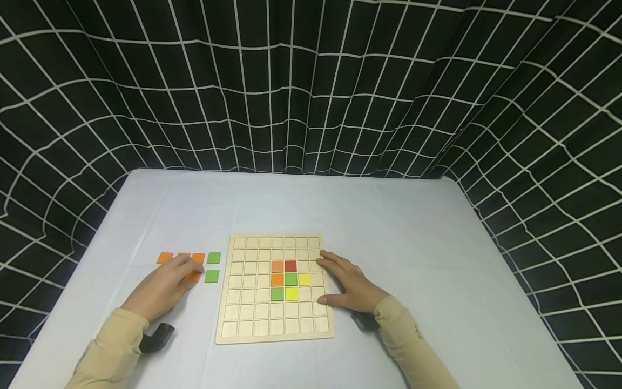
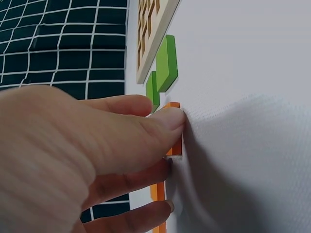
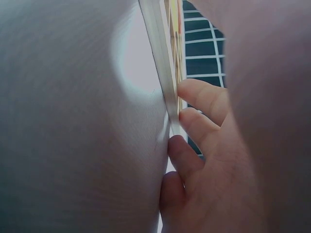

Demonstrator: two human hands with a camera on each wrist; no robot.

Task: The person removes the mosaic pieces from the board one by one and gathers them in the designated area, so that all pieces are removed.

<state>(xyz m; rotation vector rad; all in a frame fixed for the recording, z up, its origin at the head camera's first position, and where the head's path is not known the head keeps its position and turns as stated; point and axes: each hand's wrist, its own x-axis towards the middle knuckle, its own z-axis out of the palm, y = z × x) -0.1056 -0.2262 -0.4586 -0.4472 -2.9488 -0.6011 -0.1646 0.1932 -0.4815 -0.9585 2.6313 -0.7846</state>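
Note:
At the left, my left hand (image 1: pixel 165 283) pinches an orange square tile (image 2: pixel 177 141) lying on the cloth, its thumb on the near edge; the index fingertip is partly hidden behind the thumb. Two green tiles (image 1: pixel 214 257) lie just right of that hand, and other orange tiles (image 1: pixel 164 257) are beyond it, partly covered by the fingers. A wooden grid board (image 1: pixel 250 312) has several coloured tiles in its middle cells, among them a red tile (image 1: pixel 290 266) and a yellow tile (image 1: pixel 304 279). My right hand (image 1: pixel 351 285) rests at the board's right edge, fingers extended and thumb apart.
The table (image 1: pixel 413 232) is covered with a white cloth. Behind it and at both sides hangs a dark curtain (image 1: pixel 291 81) with a white grid. A black device (image 1: pixel 157 338) is strapped at the left wrist, another (image 1: pixel 364 321) at the right.

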